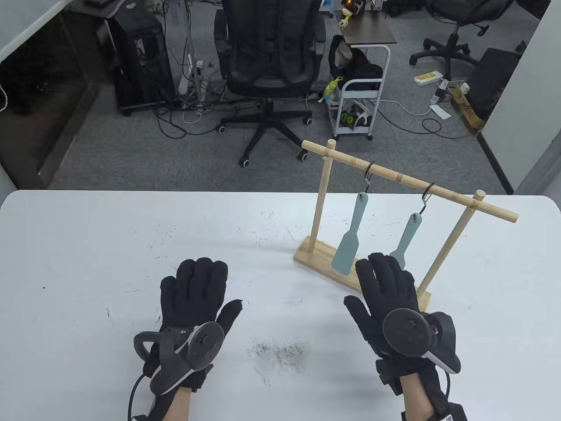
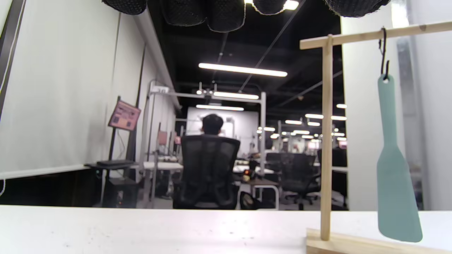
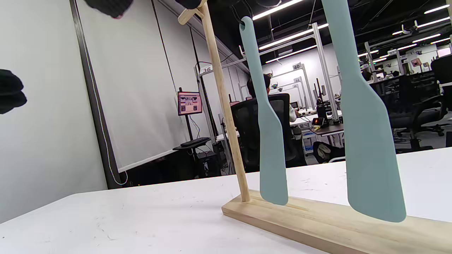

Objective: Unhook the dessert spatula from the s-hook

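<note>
- Meanwhile, two teal dessert spatulas hang from black S-hooks on a wooden rack (image 1: 412, 180) at the white table's (image 1: 109, 245) right side: left spatula (image 1: 350, 239), right spatula (image 1: 405, 239).
- Right hand (image 1: 390, 298), fingers (image 1: 381, 272) spread and holding nothing, sits just in front of the right spatula's blade.
- Left hand (image 1: 197, 294) lies flat on the table, fingers open, well apart from the rack.

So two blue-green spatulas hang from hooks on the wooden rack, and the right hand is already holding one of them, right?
Not quite. Two spatulas do hang from hooks on the wooden rack, but the right hand holds neither: the table view shows it open and flat in front of the rack, fingers spread.
</note>
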Motion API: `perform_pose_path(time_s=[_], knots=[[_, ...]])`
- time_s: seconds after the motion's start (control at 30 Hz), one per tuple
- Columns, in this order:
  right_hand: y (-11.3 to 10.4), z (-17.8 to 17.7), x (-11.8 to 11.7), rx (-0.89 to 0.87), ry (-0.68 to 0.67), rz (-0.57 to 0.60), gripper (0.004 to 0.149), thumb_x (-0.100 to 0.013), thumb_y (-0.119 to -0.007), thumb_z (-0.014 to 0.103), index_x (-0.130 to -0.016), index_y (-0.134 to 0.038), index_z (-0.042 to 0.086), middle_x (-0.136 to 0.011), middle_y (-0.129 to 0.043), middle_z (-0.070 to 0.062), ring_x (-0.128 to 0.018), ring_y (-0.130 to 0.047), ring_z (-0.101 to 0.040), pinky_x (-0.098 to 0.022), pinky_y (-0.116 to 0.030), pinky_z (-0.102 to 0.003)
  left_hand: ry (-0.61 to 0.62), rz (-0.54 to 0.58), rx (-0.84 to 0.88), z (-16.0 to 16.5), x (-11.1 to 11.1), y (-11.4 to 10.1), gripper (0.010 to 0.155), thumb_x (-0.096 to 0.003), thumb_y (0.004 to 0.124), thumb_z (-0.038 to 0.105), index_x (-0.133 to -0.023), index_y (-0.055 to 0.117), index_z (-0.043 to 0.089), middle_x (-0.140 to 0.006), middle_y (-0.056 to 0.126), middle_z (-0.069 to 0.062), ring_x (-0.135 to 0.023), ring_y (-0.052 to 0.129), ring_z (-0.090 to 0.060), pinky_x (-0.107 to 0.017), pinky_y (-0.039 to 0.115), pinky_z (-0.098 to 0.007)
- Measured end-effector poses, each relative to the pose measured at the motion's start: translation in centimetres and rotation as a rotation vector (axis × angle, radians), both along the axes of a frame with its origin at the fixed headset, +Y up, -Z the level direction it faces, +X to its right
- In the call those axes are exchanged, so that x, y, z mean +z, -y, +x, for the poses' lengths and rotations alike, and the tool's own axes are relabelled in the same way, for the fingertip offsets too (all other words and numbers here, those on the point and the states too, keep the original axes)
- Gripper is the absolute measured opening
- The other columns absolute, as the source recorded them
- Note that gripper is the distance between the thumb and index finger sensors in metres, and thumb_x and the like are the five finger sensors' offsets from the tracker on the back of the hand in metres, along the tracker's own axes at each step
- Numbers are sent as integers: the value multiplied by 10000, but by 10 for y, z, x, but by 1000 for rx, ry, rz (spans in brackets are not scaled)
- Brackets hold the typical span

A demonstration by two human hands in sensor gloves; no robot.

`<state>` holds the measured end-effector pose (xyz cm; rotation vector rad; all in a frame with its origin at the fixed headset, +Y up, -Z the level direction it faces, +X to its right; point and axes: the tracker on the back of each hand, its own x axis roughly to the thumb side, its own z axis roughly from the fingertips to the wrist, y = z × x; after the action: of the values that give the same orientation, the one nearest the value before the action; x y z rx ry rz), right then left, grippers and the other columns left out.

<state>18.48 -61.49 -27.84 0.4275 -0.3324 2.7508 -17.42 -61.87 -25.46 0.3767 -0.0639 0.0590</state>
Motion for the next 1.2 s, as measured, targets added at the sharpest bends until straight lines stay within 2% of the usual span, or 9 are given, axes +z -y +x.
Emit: perform_pose_path(time_s=[0.7,0.93,1.03,1.2], knots=[[0,9,-4,-48,18,-20,728,-519,-678,561,-1131,-495,211,-1202,-436,-152,-1074,-496,-484,-733,-439,-673,-17,8,2,-5,1,-1,784,-535,580,697,-1222,396,368,-1308,522,-19,-1222,509,-349,-863,497,-649],[2,45,-15,-281,100,-34,757,-529,-671,557,-1137,-405,193,-1193,-405,-172,-1063,-481,-487,-732,-442,-656,-16,5,14,-8,1,-2,785,-536,578,698,-1223,393,368,-1309,520,-16,-1222,510,-348,-863,498,-648],[8,61,-25,-399,144,-70,797,-535,-664,554,-1132,-310,162,-1181,-345,-198,-1053,-459,-498,-731,-439,-647,-14,4,13,-8,1,-2,785,-536,576,700,-1224,393,369,-1310,521,-16,-1224,508,-347,-864,498,-648],[18,74,-47,-647,137,-146,845,-545,-657,543,-1107,-189,119,-1161,-257,-222,-1042,-418,-503,-732,-414,-628,-15,11,17,-9,2,-2,783,-536,577,699,-1223,396,369,-1309,525,-15,-1223,512,-348,-864,500,-648]])
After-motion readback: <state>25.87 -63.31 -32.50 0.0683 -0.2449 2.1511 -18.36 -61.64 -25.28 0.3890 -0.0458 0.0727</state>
